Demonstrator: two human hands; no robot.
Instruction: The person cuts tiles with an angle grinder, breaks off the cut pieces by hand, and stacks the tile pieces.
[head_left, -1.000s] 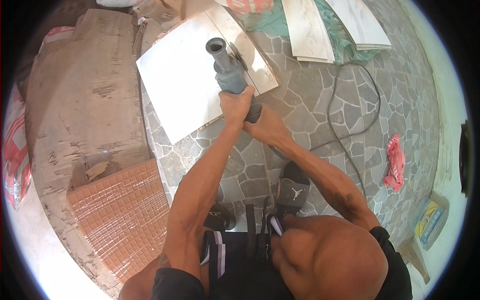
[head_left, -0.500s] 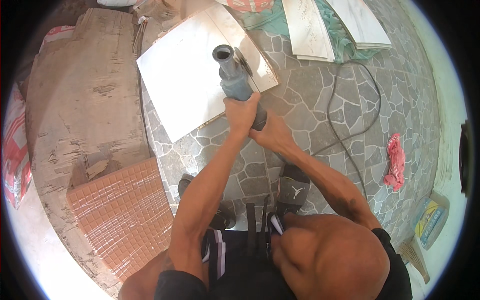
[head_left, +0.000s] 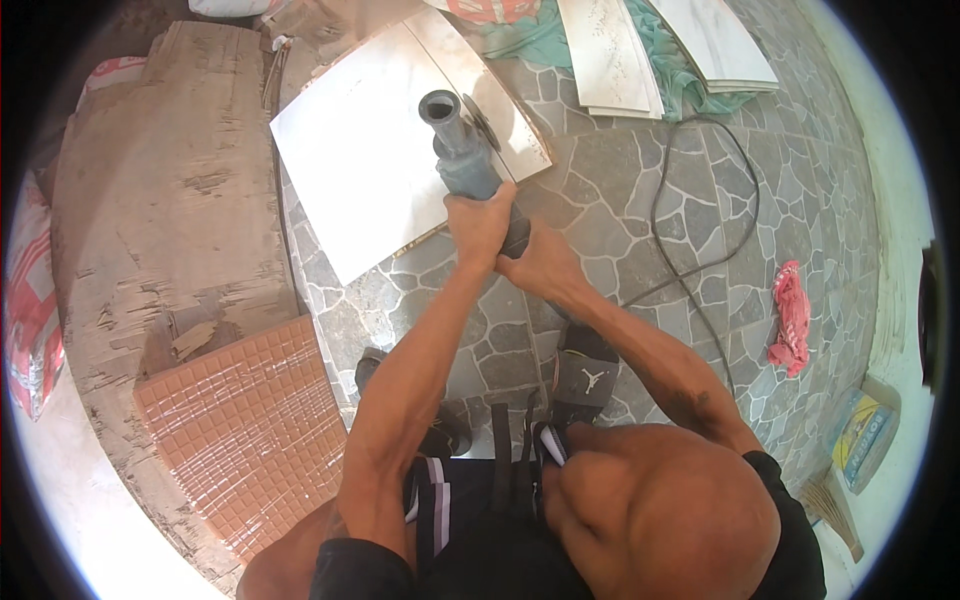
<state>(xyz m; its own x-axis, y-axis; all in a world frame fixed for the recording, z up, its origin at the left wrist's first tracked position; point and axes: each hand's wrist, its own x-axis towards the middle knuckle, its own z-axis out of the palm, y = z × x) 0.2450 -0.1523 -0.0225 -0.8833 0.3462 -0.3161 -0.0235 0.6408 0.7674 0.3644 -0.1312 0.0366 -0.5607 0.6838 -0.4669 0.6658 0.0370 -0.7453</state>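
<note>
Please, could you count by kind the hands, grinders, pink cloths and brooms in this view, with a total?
Hands: 2, left hand and right hand
Grinder: 1
Pink cloth: 1
Broom: 1
Total: 5

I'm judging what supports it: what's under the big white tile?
A thin brownish strip shows along the near edge of the white tile, with stone-patterned floor beside it. The tile covers everything farther in, so I can't tell what lies there.

Grey stone-patterned floor carries a dark cable and pink cloth.
</note>
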